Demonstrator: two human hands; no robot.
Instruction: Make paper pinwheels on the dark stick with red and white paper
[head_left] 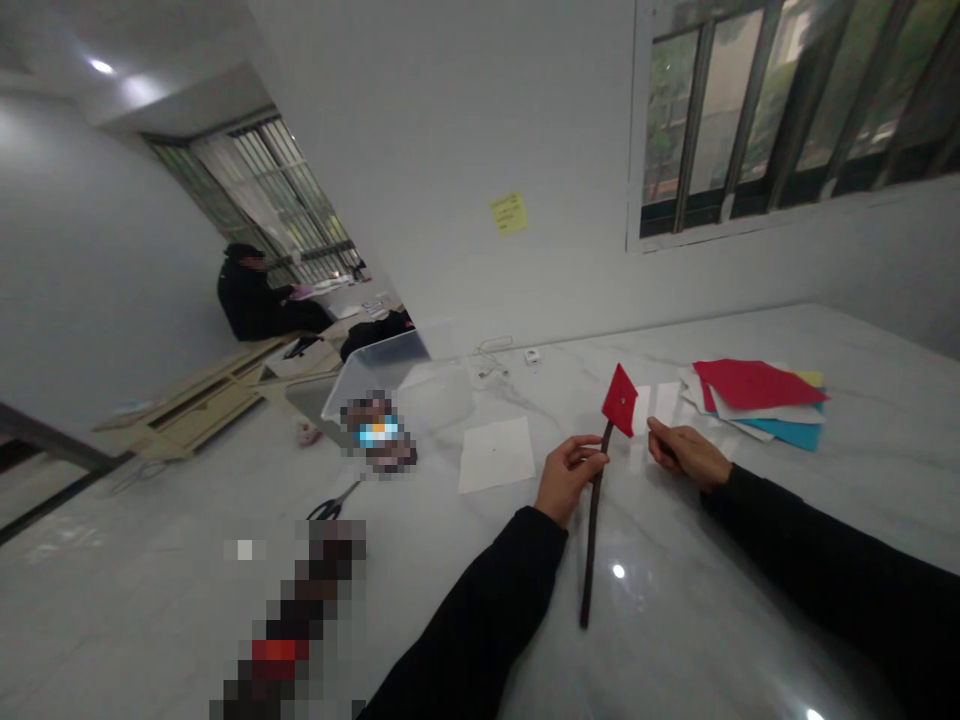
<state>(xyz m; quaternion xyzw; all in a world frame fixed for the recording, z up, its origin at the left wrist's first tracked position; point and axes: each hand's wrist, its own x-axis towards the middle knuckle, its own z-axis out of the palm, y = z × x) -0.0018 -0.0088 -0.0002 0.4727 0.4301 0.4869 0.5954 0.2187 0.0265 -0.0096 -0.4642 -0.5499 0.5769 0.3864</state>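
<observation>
My left hand pinches a thin dark brown stick near its upper part. The stick stands at a slight tilt, its lower end pointing toward me. A small red square piece with a spot at its middle sits at the stick's top end. To the right, my right hand is closed with thumb and fingers together, apart from the red piece. Whether anything small is between those fingers cannot be made out. A white square sheet with a dark dot at its middle lies left of my left hand.
Red, white, blue and yellow sheets are stacked at the right. Scissors lie at the left, near a clear plastic bin. Two patches are blurred out. A yellow note is on the wall. Another person sits far left.
</observation>
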